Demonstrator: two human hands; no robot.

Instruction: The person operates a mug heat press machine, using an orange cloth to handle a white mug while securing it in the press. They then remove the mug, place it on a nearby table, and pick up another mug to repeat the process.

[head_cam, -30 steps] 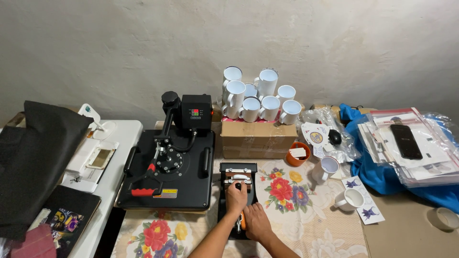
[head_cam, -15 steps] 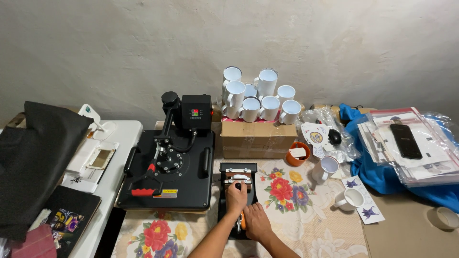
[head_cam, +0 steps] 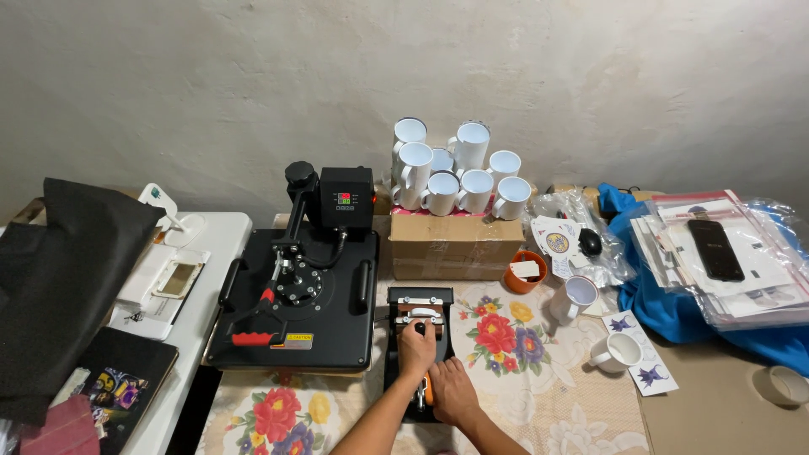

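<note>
Left hand (head_cam: 416, 350) grip closed on mug press (head_cam: 419, 313), right hand (head_cam: 452, 390) clasping its orange handle (head_cam: 428, 393), brown cardboard box (head_cam: 455, 245) behind

A black mug press (head_cam: 419, 313) with an orange handle (head_cam: 428, 393) sits on a cream cloth (head_cam: 539, 379) patterned with red and yellow flowers, beside a black heat press (head_cam: 299, 295) with red grip, white mugs (head_cam: 459, 177), a blue cloth (head_cam: 674, 307).

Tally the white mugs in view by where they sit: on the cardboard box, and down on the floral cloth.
White mugs stacked on the cardboard box: 8
White mugs on the floral cloth: 2
Total: 10
</note>
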